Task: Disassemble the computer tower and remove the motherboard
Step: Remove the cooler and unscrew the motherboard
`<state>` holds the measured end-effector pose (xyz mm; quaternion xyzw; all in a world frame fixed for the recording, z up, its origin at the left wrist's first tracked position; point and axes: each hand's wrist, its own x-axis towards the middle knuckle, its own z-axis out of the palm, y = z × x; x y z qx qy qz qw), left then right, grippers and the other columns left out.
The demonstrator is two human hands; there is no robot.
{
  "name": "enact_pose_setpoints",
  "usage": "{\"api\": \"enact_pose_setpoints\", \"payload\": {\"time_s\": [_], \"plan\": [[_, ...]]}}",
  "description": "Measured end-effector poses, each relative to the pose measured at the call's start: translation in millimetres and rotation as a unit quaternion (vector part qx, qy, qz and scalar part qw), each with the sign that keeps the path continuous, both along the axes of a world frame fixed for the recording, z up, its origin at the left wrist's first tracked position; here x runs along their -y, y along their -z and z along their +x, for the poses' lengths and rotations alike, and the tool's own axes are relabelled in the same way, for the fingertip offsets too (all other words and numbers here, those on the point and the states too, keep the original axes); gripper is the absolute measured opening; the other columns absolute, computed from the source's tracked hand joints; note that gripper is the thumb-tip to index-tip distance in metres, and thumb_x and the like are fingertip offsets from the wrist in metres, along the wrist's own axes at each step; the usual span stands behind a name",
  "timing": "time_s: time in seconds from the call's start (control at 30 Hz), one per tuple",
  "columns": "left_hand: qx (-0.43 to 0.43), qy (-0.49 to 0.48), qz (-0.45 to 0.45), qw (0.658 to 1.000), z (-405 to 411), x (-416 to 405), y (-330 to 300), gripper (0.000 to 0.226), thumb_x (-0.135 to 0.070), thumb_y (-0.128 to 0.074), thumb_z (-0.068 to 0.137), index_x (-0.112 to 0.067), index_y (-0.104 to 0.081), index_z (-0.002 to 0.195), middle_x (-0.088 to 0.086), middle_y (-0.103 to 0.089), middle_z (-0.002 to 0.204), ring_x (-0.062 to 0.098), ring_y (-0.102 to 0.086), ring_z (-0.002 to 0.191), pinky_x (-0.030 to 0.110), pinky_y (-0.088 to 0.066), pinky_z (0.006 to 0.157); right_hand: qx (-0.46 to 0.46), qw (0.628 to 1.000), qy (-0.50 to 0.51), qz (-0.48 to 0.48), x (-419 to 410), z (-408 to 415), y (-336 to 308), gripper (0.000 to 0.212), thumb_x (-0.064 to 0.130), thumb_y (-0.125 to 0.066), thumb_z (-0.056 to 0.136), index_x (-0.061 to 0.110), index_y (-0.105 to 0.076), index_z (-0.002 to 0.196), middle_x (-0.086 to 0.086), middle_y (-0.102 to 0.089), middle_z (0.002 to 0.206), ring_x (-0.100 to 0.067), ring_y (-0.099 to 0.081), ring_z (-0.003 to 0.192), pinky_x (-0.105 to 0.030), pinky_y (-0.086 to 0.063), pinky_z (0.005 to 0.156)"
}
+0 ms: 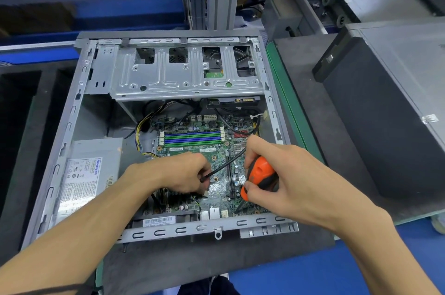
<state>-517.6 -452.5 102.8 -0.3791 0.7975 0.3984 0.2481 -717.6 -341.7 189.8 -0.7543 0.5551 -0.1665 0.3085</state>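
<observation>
The computer tower [154, 140] lies on its side on a dark mat [216, 261] on the worktop [337, 270]. Its side cover is off, so you can see right in. It fills the middle of the worktop, and its near wall runs along close to the person. A second grey tower [390, 107] stands at the right edge of the worktop.

At the far side of the open tower is a shiny metal drive cage [183, 78]. At the left side sits the grey power box [89, 174] with a white label.

The green motherboard [216, 150] lies flat on the floor of the tower, in the near right part. It is still in place. Blue and green memory slots [191, 138] run left to right across it.

The right hand [284, 174] is over the right side of the board. Its fingers are curled round an orange and black screwdriver [261, 178]. The tool leans, with its tip pointing down toward the near right corner of the board. The tip is hard to see.

The left hand [183, 174] is over the middle of the board. Its fingers pinch a thin black cable [226, 164]. The cable runs up and to the right, passing behind the right hand. I think the left hand needs to pull it off the board, toward the left, to clear the way. The left hand is the nearer one to do that.
</observation>
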Motion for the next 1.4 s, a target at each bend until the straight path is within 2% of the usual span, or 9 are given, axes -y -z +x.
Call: {"api": "enact_pose_setpoints", "payload": {"time_s": [0.23, 0.37, 0.53, 0.7, 1.03, 1.13, 1.2, 1.3, 1.4], "plan": [[0.000, 0.003, 0.001, 1.000, 1.1, -0.1, -0.6, 0.006, -0.023, -0.066, 0.091, -0.018, -0.065, 0.088, 0.001, -0.065, 0.084, 0.014, -0.053, 0.068, 0.031, -0.048, 0.063, 0.004, 1.000, 0.005, 0.005, 0.3, 0.6, 0.4, 0.027, 0.034, -0.066, 0.083, 0.032, -0.040, 0.093, 0.013, -0.063, 0.080, -0.014, -0.057, 0.075, -0.029, -0.048, 0.062], [-0.004, 0.003, 0.001, 1.000, 0.9, 0.3, -1.0, 0.007, -0.023, -0.066, 0.091, -0.022, -0.063, 0.085, -0.003, -0.063, 0.081, 0.011, -0.053, 0.067, 0.024, -0.044, 0.059, -0.003, 1.000, 0.002, 0.006, 0.0, 1.3, 0.1, 0.028, 0.032, -0.067, 0.084, 0.031, -0.041, 0.093, 0.013, -0.062, 0.084, -0.015, -0.058, 0.074, -0.033, -0.050, 0.062], [-0.004, 0.004, 0.001, 1.000, 2.2, 0.2, 0.1, 0.006, -0.023, -0.066, 0.091, -0.021, -0.063, 0.085, -0.002, -0.063, 0.082, 0.012, -0.052, 0.067, 0.027, -0.045, 0.060, 0.005, 1.000, 0.006, 0.005, -2.7, 1.6, -0.9, 0.027, 0.031, -0.066, 0.085, 0.033, -0.040, 0.092, 0.014, -0.062, 0.081, -0.016, -0.057, 0.071, -0.035, -0.050, 0.062], [-0.007, 0.003, -0.002, 1.000, 2.5, 0.1, 1.3, 0.016, -0.022, -0.067, 0.090, -0.028, -0.059, 0.077, -0.010, -0.059, 0.075, 0.005, -0.051, 0.063, 0.019, -0.038, 0.054, 0.009, 1.000, 0.017, 0.010, -4.4, 1.7, -1.9, 0.028, 0.032, -0.066, 0.083, 0.033, -0.040, 0.092, 0.012, -0.061, 0.079, -0.016, -0.056, 0.069, -0.037, -0.051, 0.061], [-0.008, 0.007, -0.001, 1.000, 1.6, -1.4, -0.5, 0.014, -0.021, -0.066, 0.091, -0.026, -0.059, 0.080, -0.007, -0.060, 0.079, 0.008, -0.052, 0.066, 0.021, -0.041, 0.058, -0.025, 0.999, 0.028, 0.003, -7.8, 6.7, -4.0, 0.029, 0.035, -0.066, 0.085, 0.032, -0.038, 0.093, 0.013, -0.060, 0.082, -0.014, -0.055, 0.072, -0.034, -0.050, 0.061], [-0.007, 0.013, -0.007, 1.000, 1.1, -1.9, -0.8, 0.015, -0.021, -0.066, 0.091, -0.026, -0.058, 0.079, -0.007, -0.059, 0.077, 0.008, -0.051, 0.065, 0.021, -0.040, 0.056, -0.056, 0.998, 0.031, -0.001, -9.0, 10.9, -8.5, 0.033, 0.044, -0.065, 0.086, 0.033, -0.034, 0.090, 0.013, -0.056, 0.081, -0.012, -0.053, 0.072, -0.031, -0.047, 0.060], [-0.005, 0.021, -0.013, 1.000, 0.2, -2.7, -1.8, 0.018, -0.022, -0.065, 0.091, -0.027, -0.056, 0.077, -0.007, -0.058, 0.077, 0.008, -0.050, 0.065, 0.022, -0.039, 0.056, -0.090, 0.996, 0.027, -0.005, -9.9, 18.3, -12.6, 0.040, 0.061, -0.057, 0.087, 0.034, -0.028, 0.087, 0.011, -0.051, 0.078, -0.011, -0.050, 0.067, -0.033, -0.046, 0.059], [-0.003, 0.032, -0.025, 0.999, -0.8, -4.0, -4.3, 0.022, -0.023, -0.065, 0.091, -0.025, -0.052, 0.073, -0.004, -0.057, 0.075, 0.012, -0.049, 0.065, 0.026, -0.038, 0.056, -0.183, 0.982, 0.031, -0.019, -11.9, 32.4, -17.9, 0.050, 0.082, -0.025, 0.084, 0.032, -0.019, 0.086, 0.008, -0.046, 0.068, -0.012, -0.043, 0.056, -0.034, -0.034, 0.050], [-0.009, 0.021, -0.011, 1.000, 0.4, -4.8, -5.5, 0.018, -0.021, -0.067, 0.090, -0.025, -0.056, 0.077, -0.005, -0.057, 0.075, 0.010, -0.050, 0.065, 0.025, -0.039, 0.058, -0.268, 0.961, 0.063, -0.025, -13.7, 42.0, -26.4, 0.042, 0.075, -0.011, 0.088, 0.033, -0.008, 0.085, 0.005, -0.036, 0.054, -0.012, -0.028, 0.044, -0.031, -0.018, 0.044]]}}
